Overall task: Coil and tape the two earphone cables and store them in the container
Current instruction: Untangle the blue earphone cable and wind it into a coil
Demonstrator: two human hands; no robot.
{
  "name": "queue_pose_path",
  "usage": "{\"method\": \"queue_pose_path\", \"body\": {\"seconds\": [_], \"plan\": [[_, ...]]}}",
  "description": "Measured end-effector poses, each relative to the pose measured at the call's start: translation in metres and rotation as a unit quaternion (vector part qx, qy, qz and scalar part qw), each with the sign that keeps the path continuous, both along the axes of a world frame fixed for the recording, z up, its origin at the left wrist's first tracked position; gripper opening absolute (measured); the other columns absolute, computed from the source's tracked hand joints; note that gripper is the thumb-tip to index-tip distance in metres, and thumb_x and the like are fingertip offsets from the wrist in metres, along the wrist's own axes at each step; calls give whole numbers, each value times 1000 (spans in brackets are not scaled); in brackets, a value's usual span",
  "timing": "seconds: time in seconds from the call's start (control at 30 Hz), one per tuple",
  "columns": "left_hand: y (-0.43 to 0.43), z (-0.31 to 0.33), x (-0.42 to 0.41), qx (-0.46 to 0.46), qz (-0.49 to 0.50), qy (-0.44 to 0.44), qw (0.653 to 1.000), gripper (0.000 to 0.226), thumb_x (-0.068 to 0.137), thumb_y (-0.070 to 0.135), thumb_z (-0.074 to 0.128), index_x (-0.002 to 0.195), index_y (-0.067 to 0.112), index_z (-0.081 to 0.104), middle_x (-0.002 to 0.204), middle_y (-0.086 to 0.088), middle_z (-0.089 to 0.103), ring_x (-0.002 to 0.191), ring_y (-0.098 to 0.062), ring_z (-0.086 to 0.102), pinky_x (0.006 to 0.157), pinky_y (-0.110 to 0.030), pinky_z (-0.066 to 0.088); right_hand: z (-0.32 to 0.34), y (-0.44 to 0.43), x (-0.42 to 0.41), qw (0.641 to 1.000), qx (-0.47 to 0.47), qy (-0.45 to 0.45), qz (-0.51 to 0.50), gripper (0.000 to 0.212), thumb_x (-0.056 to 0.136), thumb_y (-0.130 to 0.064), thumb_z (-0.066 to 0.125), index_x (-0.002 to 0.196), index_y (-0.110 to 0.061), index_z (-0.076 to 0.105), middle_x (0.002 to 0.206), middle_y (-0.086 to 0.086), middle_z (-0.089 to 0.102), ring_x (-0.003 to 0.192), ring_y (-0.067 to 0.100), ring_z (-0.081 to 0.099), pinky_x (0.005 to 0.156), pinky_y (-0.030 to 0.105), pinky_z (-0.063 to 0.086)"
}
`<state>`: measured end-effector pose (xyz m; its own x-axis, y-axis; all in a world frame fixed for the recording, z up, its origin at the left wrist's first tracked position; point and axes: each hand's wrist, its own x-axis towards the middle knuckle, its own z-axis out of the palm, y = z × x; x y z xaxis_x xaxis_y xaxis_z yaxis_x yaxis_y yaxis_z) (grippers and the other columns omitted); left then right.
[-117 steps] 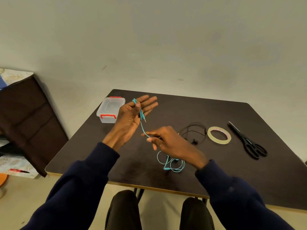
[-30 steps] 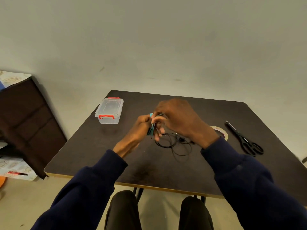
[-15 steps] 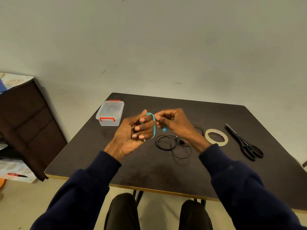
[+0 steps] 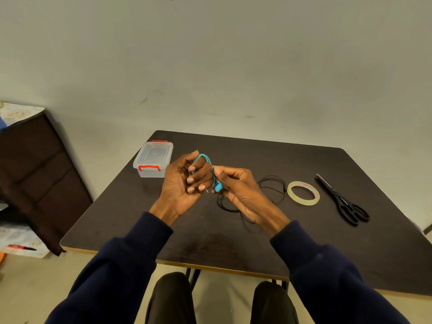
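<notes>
I see the teal cable (image 4: 203,157) looped around my left hand's (image 4: 184,183) curled fingers, held above the table (image 4: 304,242). My right hand (image 4: 240,190) pinches its earbud end. The black cable (image 4: 273,185) lies loose on the table beneath. The clear box (image 4: 153,160) stands lidded, far left.

The teal earphone cable (image 4: 203,157), which earlier trailed from the outstretched left hand (image 4: 184,183) to loose loops on the table (image 4: 140,230), is now wound round its curled fingers; the right hand (image 4: 240,190) has come up to pinch the earbud end, and the black earphone cable (image 4: 273,185) lies spread nearer the person
</notes>
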<state>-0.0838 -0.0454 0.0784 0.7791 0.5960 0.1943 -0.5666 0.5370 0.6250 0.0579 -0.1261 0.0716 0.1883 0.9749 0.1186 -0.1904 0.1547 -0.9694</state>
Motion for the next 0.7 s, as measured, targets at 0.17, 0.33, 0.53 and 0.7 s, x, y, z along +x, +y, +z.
{"method": "queue_pose_path", "body": {"seconds": [0.17, 0.33, 0.53, 0.7], "plan": [[-4, 2, -1, 28, -5, 16, 999, 44, 105, 25, 35, 63, 14, 41, 46, 1, 33, 37, -10, 21, 44, -24, 36, -1, 0, -2, 999, -6, -16, -28, 22, 97, -10, 61, 115, -3, 71, 117, 17, 72, 116, 38, 65, 98, 51, 53], [-5, 9, -4, 109, -13, 79, 991, 43, 106, 25, 33, 70, 8, 50, 56, -7, 46, 48, -20, 47, 62, -33, 51, -2, 1, -1, 994, 27, -78, -73, 22, 96, -9, 63, 113, 1, 73, 102, 23, 74, 97, 36, 72, 86, 45, 60], [2, 19, -5, 156, -37, 134, 978, 39, 106, 25, 39, 86, 1, 63, 80, -16, 59, 79, -28, 59, 87, -45, 49, -5, 3, -3, 981, 59, -123, -135, 19, 93, 9, 60, 97, 0, 77, 74, 2, 74, 69, 9, 68, 62, 23, 54], [-2, 24, -4, 130, -10, 138, 982, 42, 105, 29, 40, 73, 8, 57, 67, -10, 52, 65, -25, 55, 76, -39, 48, -2, 4, -2, 984, 74, -104, -127, 17, 95, 1, 63, 107, 4, 75, 89, 23, 74, 75, 21, 66, 60, 26, 55]]}}
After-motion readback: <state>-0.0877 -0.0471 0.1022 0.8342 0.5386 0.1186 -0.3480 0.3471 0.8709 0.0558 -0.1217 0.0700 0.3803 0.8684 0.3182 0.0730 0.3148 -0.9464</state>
